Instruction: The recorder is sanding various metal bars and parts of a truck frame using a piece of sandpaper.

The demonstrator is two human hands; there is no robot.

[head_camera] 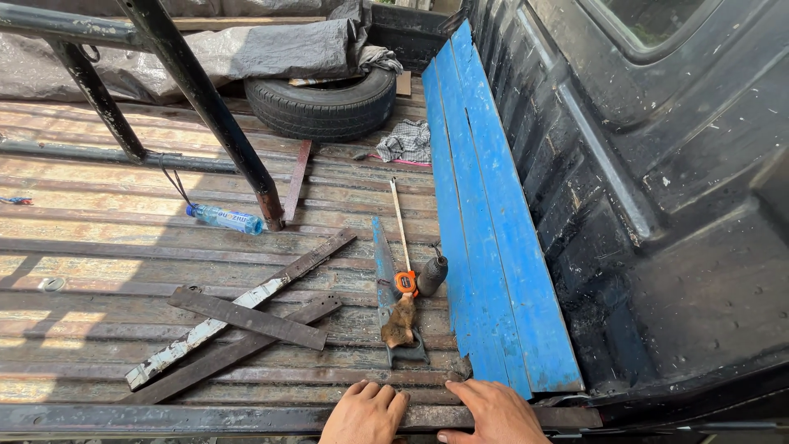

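Both hands rest flat on the near edge of a truck bed (99, 247), side by side and almost touching. The left hand (366, 411) lies palm down with its grip spread, fingers loosely fanned and holding nothing. The right hand (493, 411) is the same: fingers stretched forward, spread open on the rusty metal rail (164, 418), with its fingertips just short of the near end of a blue plank (485, 222).

That blue plank runs lengthwise along the right side of the bed, leaning against the black side wall (657, 205). Just ahead of the left hand lies a handsaw (386, 279) with a blue blade, its handle nearest the hands. A brown rag or glove (400, 322) lies on the saw, and an orange tape measure (405, 282) sits beside it with its tape pulled out toward the far end. A dark, bottle-shaped object (431, 275) stands just right of the tape measure.

To the left, several flat rusty metal strips (246, 319) lie crossed over one another. Farther off are a plastic water bottle (226, 219), a black steel frame (205, 107), a spare tyre (322, 105), a checked cloth (405, 141) and a grey tarpaulin (279, 49).
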